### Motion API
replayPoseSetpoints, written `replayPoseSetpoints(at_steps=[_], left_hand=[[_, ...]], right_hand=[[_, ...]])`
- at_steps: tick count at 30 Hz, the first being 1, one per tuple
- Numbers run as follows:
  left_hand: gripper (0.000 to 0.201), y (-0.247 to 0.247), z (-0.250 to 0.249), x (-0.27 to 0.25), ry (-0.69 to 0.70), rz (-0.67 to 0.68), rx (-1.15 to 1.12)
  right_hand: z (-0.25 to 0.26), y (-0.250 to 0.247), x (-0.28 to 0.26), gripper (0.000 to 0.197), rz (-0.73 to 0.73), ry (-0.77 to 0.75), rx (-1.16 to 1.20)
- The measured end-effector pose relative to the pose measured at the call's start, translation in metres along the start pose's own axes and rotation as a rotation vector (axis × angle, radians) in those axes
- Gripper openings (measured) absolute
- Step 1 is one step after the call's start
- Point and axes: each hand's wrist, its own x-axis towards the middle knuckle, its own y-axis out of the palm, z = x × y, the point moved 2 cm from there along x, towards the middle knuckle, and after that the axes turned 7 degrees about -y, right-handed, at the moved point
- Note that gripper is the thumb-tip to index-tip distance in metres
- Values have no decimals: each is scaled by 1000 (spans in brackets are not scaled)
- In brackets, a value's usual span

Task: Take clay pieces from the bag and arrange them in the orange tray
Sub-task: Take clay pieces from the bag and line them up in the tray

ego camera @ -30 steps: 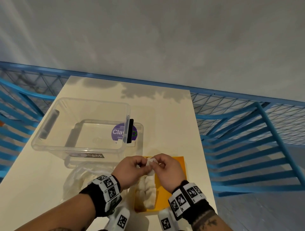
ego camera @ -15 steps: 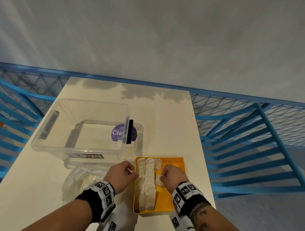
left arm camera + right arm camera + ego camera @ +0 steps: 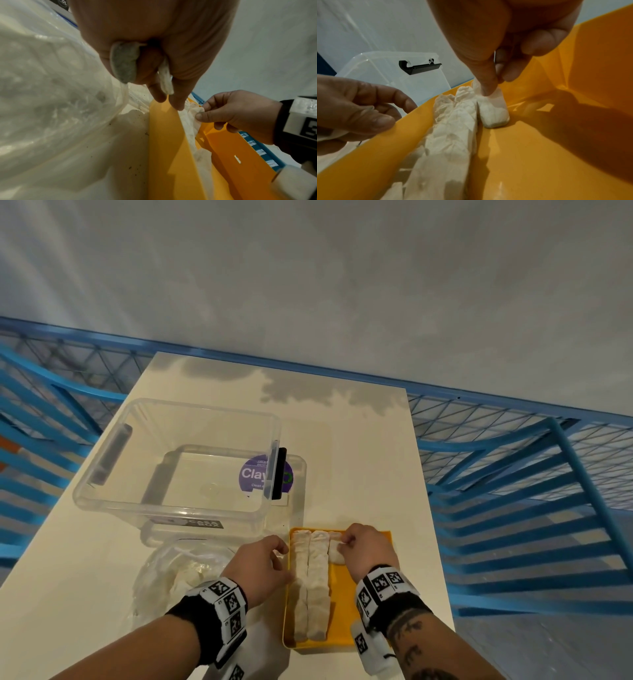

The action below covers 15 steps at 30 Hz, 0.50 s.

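Note:
The orange tray (image 3: 346, 604) lies at the table's near right and holds two long rows of white clay pieces (image 3: 313, 583) along its left side. My right hand (image 3: 346, 541) pinches a small clay piece (image 3: 493, 113) at the tray's far end, right of the rows, with the piece touching the tray floor. Just left of the tray rim, my left hand (image 3: 274, 553) grips a white clay scrap (image 3: 165, 77) in its curled fingers. The clear plastic bag (image 3: 178, 570) with pale clay inside lies left of the tray, partly under my left forearm.
A clear plastic box (image 3: 178, 460) with a black latch (image 3: 419, 67) stands behind the bag, on a lid with a purple "Clay" label (image 3: 255, 474). Blue metal railing surrounds the cream table (image 3: 359, 467). The tray's right half (image 3: 539, 148) is bare.
My hands were together above the tray working a clay piece. They have parted: the right hand has set a piece down at the tray's far end, the left moved to the tray's left rim.

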Motion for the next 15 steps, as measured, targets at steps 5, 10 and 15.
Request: replayPoseSetpoints(at_steps=[5,10,15], left_hand=[[37,-2,-2,-1,5,-17,4],[25,-6,-8,-3,24,-71,-21],[8,-8,-22,-9,44,-59,-148]], right_hand=[[7,-6,0,11,6,-11,-108],[7,-10,-2,11,17,6,-94],[8,-16,-19,14,8,-26,26]])
